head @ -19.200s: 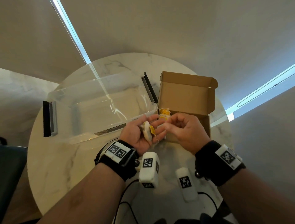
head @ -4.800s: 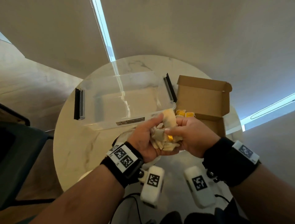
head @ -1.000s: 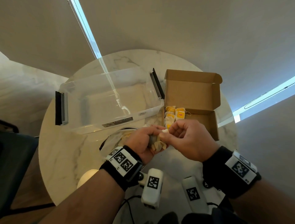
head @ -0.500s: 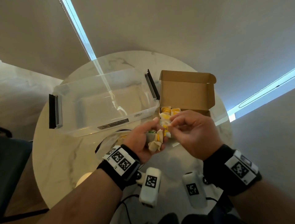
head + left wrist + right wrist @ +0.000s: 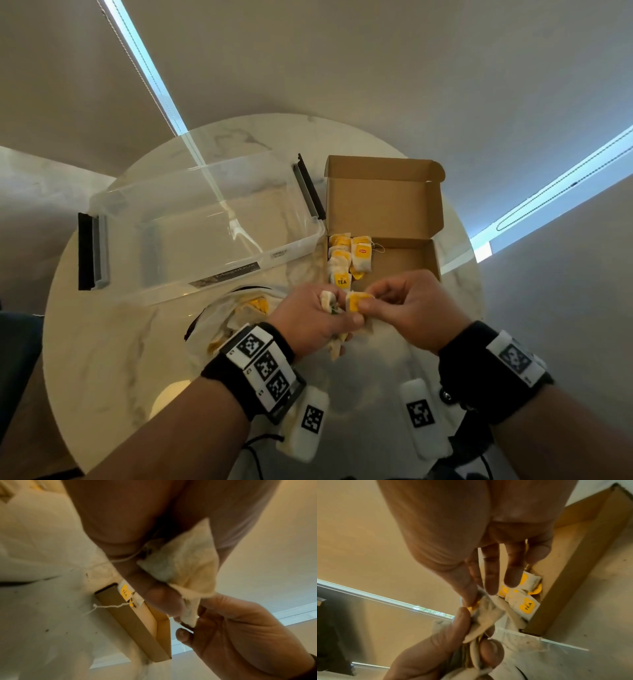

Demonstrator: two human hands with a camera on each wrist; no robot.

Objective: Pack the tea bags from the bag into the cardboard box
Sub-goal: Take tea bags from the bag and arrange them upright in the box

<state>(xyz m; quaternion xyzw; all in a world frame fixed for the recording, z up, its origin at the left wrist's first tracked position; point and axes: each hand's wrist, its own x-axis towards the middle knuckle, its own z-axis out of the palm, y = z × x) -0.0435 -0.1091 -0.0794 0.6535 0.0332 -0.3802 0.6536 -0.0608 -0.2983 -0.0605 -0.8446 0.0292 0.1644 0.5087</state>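
Observation:
My left hand (image 5: 317,320) grips a bunch of tea bags (image 5: 337,344), seen pale and crumpled in the left wrist view (image 5: 187,566). My right hand (image 5: 394,305) pinches one tea bag with a yellow tag (image 5: 356,301) at the top of that bunch (image 5: 476,609). Both hands hover just in front of the open cardboard box (image 5: 404,263). Several tea bags with yellow tags (image 5: 349,260) lie along the box's left side (image 5: 525,601). The clear plastic bag (image 5: 233,318) with more tea bags lies on the table to the left of my left hand.
A clear plastic storage bin (image 5: 198,226) with black handles stands at the left of the box on the round marble table (image 5: 102,342). The box lid (image 5: 380,198) stands upright behind the box. Cables run off the near table edge.
My hands have dropped a little toward me from the box front. My right hand now pinches a yellow-tagged tea bag at the top of the bunch that my left hand holds.

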